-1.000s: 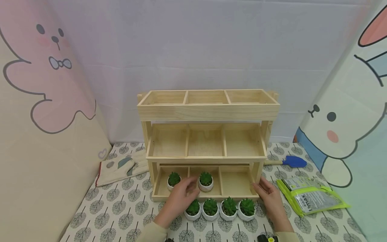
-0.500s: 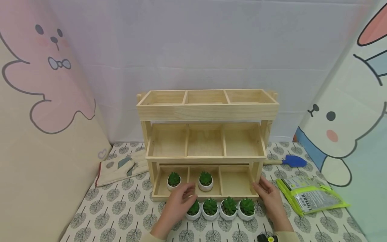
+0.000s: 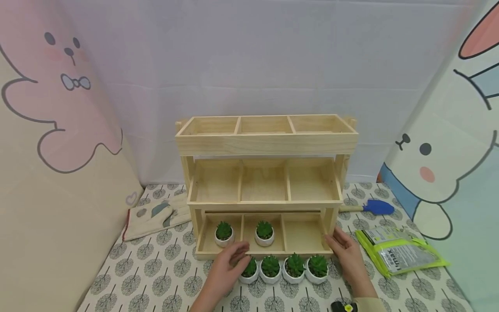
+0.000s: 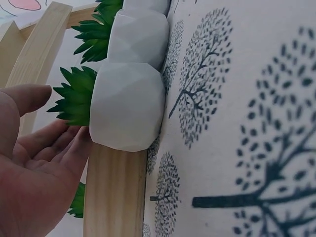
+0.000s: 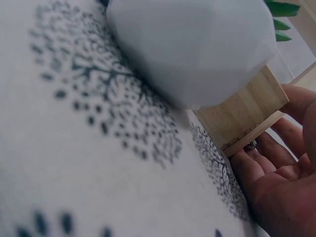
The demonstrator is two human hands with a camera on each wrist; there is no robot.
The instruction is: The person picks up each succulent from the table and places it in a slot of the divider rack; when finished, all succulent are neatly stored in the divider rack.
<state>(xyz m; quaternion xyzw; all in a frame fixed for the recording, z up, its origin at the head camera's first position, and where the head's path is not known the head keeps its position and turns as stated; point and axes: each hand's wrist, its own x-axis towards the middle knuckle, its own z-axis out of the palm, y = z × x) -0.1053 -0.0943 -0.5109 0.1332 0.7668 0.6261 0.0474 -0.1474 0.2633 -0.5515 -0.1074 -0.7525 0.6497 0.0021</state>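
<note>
My left hand point(image 3: 228, 268) hovers at the leftmost potted succulent point(image 3: 248, 269) of the front row. Thumb and fingers are spread around its green leaves in the left wrist view, with no grip on the white faceted pot point(image 4: 127, 106). Behind stands a three-tier wooden plant shelf point(image 3: 267, 145). My right hand point(image 3: 348, 256) holds the right end of its bottom tier, thumb at the front corner and fingers along the outer side. Inside that tier, one succulent point(image 3: 224, 233) sits in the left compartment and another succulent point(image 3: 264, 232) in the middle one.
More potted succulents point(image 3: 295, 268) stand in a row along the shelf's front. A pair of gloves point(image 3: 157, 218) lies left of the shelf. To the right are a blue trowel point(image 3: 378, 207) and a green-and-grey bag point(image 3: 401, 251). Printed curtains border the table.
My left hand has drawn back from beside the middle compartment's succulent, moving down and left toward the front row. The right hand keeps its place on the shelf.
</note>
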